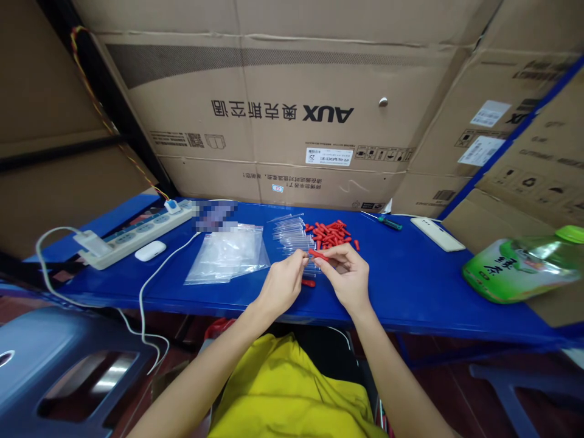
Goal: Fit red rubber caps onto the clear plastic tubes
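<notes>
Between the thumb and fingers of my right hand is a red rubber dropper bulb, lying roughly sideways. My left hand is closed in a pinch close to the bulb's left end; what its fingertips hold is hidden. Just beyond my hands, thin clear dropper tubes lie in a loose row. A pile of red bulbs sits to their right. One more red bulb rests on the table between my wrists, partly below the tubes.
On the blue table, clear plastic bags lie left of the tubes. Farther left are a white case and a power strip with cables. A screwdriver, a white flat object and a green bottle are right. Cardboard walls the back.
</notes>
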Tool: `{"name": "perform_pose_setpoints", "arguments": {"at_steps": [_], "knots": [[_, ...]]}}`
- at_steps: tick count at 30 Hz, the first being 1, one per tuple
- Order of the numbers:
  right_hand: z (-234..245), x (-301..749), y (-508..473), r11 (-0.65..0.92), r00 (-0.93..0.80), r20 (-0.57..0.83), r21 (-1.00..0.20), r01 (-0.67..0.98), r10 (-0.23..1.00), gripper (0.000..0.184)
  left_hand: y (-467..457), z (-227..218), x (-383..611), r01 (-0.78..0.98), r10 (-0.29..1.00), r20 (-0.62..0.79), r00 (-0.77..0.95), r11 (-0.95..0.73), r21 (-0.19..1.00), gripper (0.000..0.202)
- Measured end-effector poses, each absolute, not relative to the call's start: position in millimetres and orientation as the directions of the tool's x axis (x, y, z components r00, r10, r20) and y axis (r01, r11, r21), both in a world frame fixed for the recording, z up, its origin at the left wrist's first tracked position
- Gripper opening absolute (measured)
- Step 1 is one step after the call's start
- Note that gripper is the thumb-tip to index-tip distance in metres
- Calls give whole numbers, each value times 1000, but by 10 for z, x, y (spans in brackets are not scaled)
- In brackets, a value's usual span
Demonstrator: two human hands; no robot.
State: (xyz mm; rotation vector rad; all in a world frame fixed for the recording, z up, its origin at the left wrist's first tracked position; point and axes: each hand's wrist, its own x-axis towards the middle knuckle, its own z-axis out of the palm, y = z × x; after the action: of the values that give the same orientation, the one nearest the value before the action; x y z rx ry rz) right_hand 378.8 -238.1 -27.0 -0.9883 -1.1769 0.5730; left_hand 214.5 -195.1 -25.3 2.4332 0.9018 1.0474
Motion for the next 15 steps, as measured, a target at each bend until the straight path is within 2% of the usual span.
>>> {"name": "perform_pose_setpoints", "arguments": {"at_steps": [7,15], "knots": [[-268,3833,-2379,488,272,509,-861,147,817,13,-1940,-265,2138,431,686,526,503,-726,536,24],[-254,3820,-2401,480,296,513,-858,182,806,13,-1932,-257,2137,469,669,503,547,-743,477,24]]}}
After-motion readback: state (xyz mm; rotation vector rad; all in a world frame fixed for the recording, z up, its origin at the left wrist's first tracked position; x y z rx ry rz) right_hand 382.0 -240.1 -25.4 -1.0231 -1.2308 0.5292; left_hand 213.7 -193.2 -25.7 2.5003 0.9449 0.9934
